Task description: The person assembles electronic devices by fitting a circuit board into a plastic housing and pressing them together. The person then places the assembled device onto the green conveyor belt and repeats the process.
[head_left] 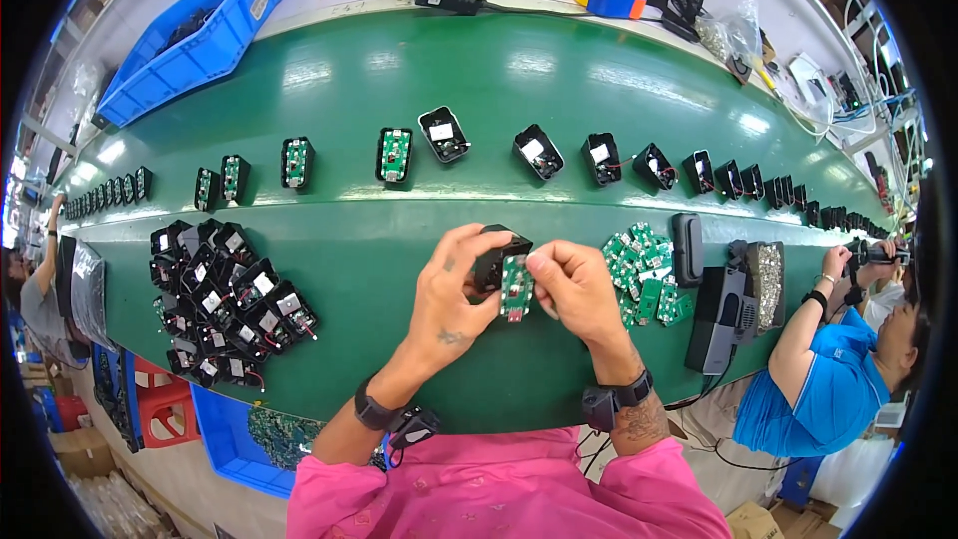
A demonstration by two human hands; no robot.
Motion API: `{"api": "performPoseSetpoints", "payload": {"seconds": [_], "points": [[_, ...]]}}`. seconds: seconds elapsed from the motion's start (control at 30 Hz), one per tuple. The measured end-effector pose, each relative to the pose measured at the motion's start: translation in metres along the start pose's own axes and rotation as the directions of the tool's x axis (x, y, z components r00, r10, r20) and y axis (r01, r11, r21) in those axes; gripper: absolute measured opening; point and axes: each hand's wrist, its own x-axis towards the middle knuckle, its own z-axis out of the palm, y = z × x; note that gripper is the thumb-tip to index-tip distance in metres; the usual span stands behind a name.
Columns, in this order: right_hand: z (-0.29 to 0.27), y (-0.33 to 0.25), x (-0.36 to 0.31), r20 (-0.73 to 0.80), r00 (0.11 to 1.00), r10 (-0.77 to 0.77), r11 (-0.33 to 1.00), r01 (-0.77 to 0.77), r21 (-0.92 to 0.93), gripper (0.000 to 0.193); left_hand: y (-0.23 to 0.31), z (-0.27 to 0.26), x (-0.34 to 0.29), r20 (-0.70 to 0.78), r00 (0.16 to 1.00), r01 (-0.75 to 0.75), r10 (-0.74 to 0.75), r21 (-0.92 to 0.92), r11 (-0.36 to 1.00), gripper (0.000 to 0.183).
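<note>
Near the middle of the green bench, my left hand (444, 289) is closed around a small black plastic housing (491, 266). My right hand (579, 291) pinches a green circuit board (515, 291) by its right edge, between thumb and fingers. The board stands upright in front of the housing and partly covers it; whether the two touch or are wired together I cannot tell. To the right of my right hand lies a heap of loose green circuit boards (635, 262). A large pile of black housings (212, 301) with white-labelled parts inside lies left of my left hand.
A row of housings, some with a board (395, 156), runs across the green bench (449, 60). A dark grey device (718, 309) and a tray of small metal parts (766, 284) stand at right. A co-worker in blue (823, 379) sits beyond. A blue bin (200, 35) stands far left.
</note>
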Motion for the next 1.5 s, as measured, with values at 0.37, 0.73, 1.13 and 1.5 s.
{"api": "performPoseSetpoints", "payload": {"seconds": [0.37, 0.73, 1.13, 1.5], "points": [[0.017, 0.003, -0.011, 0.12, 0.991, -0.053, 0.987, 0.07, -0.146, 0.023, -0.007, 0.008, -0.003, -0.168, 0.973, -0.157, 0.158, 0.02, 0.987, 0.048], [0.007, 0.005, -0.005, -0.029, 0.985, -0.172, 0.974, 0.166, -0.155, 0.015, -0.003, -0.008, 0.002, 0.167, 0.976, 0.202, -0.138, -0.473, 0.857, 0.054], [-0.004, -0.011, -0.009, 0.212, 0.977, 0.0, 0.978, 0.044, -0.203, 0.02, -0.006, 0.002, 0.0, -0.007, 0.999, -0.034, 0.034, -0.052, 0.998, 0.048], [0.006, -0.011, -0.008, -0.05, 0.968, -0.246, 0.872, 0.199, -0.447, 0.017, -0.002, -0.005, 0.001, 0.217, 0.971, 0.182, -0.097, -0.418, 0.89, 0.043]]}}
